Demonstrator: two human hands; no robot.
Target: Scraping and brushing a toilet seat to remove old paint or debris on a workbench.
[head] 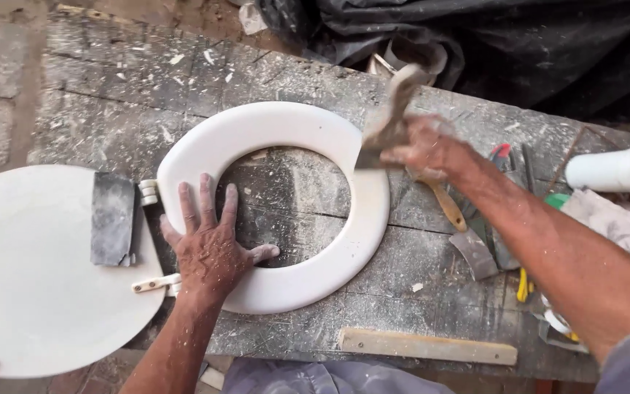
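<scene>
A white toilet seat ring [344,241] lies flat on a dusty, scratched workbench [111,109]. My left hand [209,244] presses flat on the ring's near-left side, fingers spread, some over the hole. My right hand [428,149] is above the ring's right side, gripping a blurred putty knife [388,124] whose blade tip is near the ring's inner right edge. The white toilet lid [30,292] lies to the left, joined by white hinges [151,281].
A grey sanding block [112,217] rests on the lid. A wooden strip [428,346] lies along the bench's near edge. Scrapers, pliers with yellow handles [523,284], a rag [610,219] and a white tube [614,169] crowd the right side. Black sheeting [512,44] lies behind.
</scene>
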